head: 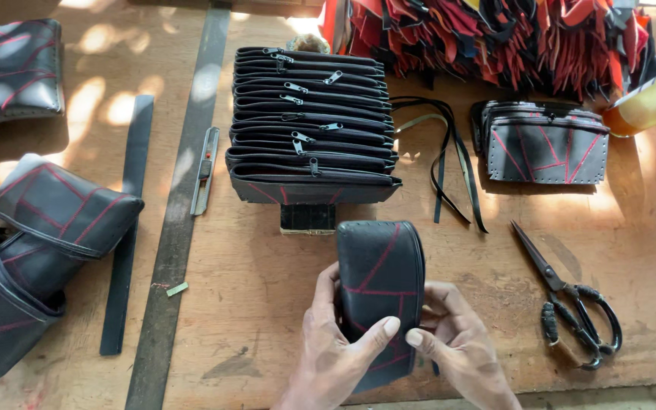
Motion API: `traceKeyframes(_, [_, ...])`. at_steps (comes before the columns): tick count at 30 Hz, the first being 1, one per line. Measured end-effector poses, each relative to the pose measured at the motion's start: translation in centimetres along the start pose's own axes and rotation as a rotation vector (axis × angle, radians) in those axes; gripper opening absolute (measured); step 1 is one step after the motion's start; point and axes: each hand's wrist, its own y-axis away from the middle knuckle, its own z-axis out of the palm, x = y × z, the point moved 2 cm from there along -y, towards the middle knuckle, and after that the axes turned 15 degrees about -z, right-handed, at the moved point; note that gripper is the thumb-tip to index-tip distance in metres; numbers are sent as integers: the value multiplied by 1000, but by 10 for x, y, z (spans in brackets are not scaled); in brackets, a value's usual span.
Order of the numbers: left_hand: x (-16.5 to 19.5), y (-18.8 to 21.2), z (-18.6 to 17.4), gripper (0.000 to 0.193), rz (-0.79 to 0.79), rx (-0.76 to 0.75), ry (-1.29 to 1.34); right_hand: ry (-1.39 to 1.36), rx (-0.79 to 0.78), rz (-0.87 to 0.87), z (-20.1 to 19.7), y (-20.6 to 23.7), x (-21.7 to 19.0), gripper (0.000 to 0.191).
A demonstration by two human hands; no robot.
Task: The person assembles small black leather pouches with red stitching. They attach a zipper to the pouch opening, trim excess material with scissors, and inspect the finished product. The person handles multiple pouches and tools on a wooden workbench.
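Pouch: a black pouch with red stitched lines stands at lower centre of the frame, held between both hands above the wooden table
Left hand: the left hand wraps the pouch's left edge, fingers behind it and the thumb pressed across the front near the bottom
Right hand: the right hand meets it from the right, thumb tip on the front face just beside the other thumb, fingers curled along the right edge
Grip: both hands are closed on the pouch, pinching rather than clenching
Weight: it looks light, carried easily by the fingertips alone
Stiffness: my read is soft but springy, a rubbery sheet that holds its rounded top and will flex under a thumb
Surface: matt and slightly sheened, probably grippy, not slippery
Fragility: tough looking; the stitched seams are the likeliest weak spot
Best hold: by the two long side edges, as now, thumbs on the front
Behind it: a stack of zipped black pouches in the upper middle, on a dark block
Right side: scissors at lower right, a smaller pouch stack above them, loose black straps between the stacks
Left side: finished pouches piled at the left edge, a long metal ruler and a small cutter beside it
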Motion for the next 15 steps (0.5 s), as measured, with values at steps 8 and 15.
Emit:
traceKeyframes(8, [-2,-6,-13,72,-60,-220,335,-84,-65,159,8,-8,15,51])
traceKeyframes(15, [3,-20,-35,72,169,-144,214,-180,-271,264,15,-12,31,57])
